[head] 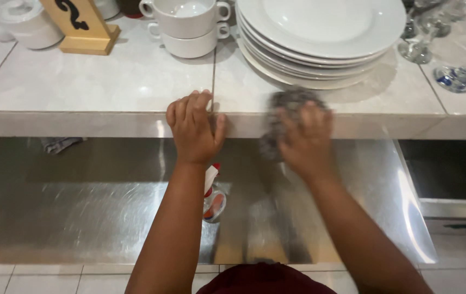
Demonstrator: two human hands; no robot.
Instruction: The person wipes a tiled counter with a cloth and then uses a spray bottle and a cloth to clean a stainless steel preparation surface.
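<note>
Right hand (304, 135) presses a grey scouring pad (283, 117) flat against the worktop (107, 81) front edge; left hand (193, 128), fingers curled over that edge, braces just beside.

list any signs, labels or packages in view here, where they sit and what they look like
Table sign: back left of the tiled counter, beside the stacked white cups; a light wooden wedge on a wooden base with a black figure on its face.
Spray bottle: on the steel shelf below, partly hidden behind the left hand; clear with a red and white top and an orange-red label, too blurred to describe further.
</note>
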